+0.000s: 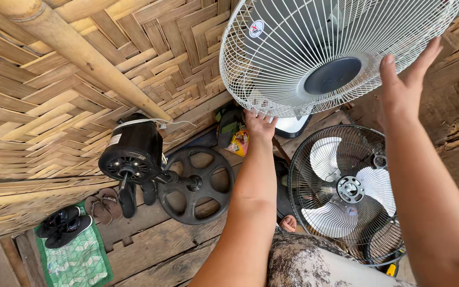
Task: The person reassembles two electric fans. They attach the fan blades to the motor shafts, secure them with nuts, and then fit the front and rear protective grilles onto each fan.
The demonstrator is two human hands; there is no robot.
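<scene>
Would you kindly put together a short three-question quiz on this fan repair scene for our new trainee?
1. True or false: both hands touch the white fan guard.
2. Which lies nearest the black fan motor? A) round black base B) green mat C) black fan with pale blades
3. What footwear rests on the green mat?

Key
1. True: the left hand grips the lower rim and the right hand presses its side.
2. A
3. Black sandals.

Plank floor [155,247] (worn) bears green mat [78,260]; sandals [104,204]; black fan [346,191].
</scene>
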